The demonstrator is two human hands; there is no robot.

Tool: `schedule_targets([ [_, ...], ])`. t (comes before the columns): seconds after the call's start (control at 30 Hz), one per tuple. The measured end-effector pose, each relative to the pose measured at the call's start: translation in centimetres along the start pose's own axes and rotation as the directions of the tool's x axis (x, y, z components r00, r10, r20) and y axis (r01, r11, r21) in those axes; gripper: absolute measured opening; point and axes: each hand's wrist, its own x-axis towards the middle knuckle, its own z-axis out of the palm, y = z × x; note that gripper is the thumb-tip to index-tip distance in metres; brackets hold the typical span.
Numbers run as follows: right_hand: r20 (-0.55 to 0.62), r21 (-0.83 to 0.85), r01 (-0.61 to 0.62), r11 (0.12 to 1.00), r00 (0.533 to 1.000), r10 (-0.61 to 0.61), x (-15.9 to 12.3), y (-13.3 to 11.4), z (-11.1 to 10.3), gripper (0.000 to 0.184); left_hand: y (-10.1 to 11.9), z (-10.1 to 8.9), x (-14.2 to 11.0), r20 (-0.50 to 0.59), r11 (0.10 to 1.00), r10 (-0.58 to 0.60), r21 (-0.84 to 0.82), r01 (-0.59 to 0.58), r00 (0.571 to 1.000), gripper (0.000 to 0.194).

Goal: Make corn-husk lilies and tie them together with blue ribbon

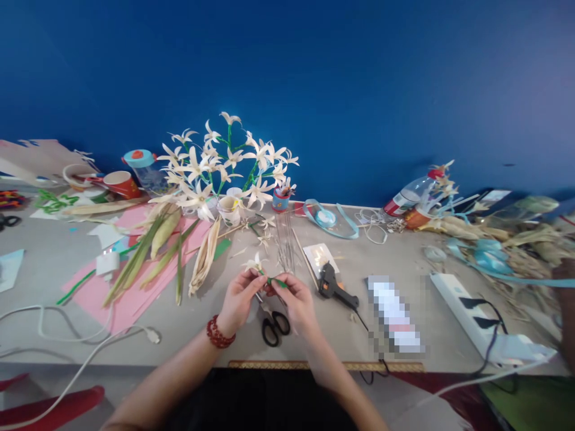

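Note:
My left hand [239, 300], with a red beaded bracelet at the wrist, pinches a small white artificial flower [256, 262] just below its petals. My right hand [294, 299] is closed on a narrow green strip [279, 283] that meets the flower's stem between the two hands; whether it is tape or paper I cannot tell. Below the fingers, black-handled scissors [275, 328] lie on the grey table [188, 335], their blades partly hidden by my left hand. Thin wires [285, 239] and small loose flowers [265, 240] lie just beyond my hands.
White flowers on green stems stand in a cup [230, 209] at the back. Corn husks [166, 233] cover pink paper [135, 287] on the left. A glue gun [335, 287], a blurred-out phone-like object [395, 314] and a power strip [467, 317] lie right. A ruler [251, 364] lines the front edge.

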Motion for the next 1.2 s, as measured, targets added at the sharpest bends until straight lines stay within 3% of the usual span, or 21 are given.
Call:
schedule_targets([
  [0.23,0.046,0.175,-0.16,0.971,0.987,0.154,0.0,-0.1,0.3,0.018,0.5,0.2,0.0,0.076,0.997,-0.075,0.008,0.074,0.994,0.017],
  [0.43,0.014,-0.064,0.026,0.998,1.0,-0.025,0.2,-0.4,0.2,0.017,0.8,0.4,0.0,0.053,0.993,-0.033,0.112,0.027,0.998,0.019],
  [0.67,0.066,0.081,-0.089,0.993,0.994,0.084,0.0,-0.1,0.1,0.019,0.5,0.1,0.0,0.073,0.994,-0.072,0.084,0.066,0.995,0.018],
  [0.8,0.021,-0.112,0.101,0.989,0.995,-0.1,0.0,-0.1,0.0,0.014,0.4,0.2,0.1,0.015,0.993,-0.023,0.119,0.021,1.0,0.019],
  [0.9,0.013,-0.379,0.28,0.882,0.955,-0.298,-0.2,0.0,-0.2,0.003,0.2,0.3,0.0,-0.029,0.987,-0.012,0.158,0.017,1.0,0.02],
  [1.0,0.121,-0.611,0.47,0.636,0.85,-0.512,-0.4,0.0,-0.4,0.013,-0.3,0.2,-0.1,-0.087,0.984,-0.014,0.173,0.029,0.996,0.021],
  [1.1,0.261,-0.721,0.556,0.414,0.77,-0.582,-0.5,-0.1,-0.5,0.021,-0.7,0.2,-0.1,-0.126,0.98,0.008,0.197,0.017,0.992,0.02],
  [1.2,0.317,-0.756,0.572,0.32,0.747,-0.585,-0.4,0.0,-0.4,0.026,-0.7,0.3,-0.1,-0.145,0.973,0.038,0.229,-0.004,0.989,0.019],
])
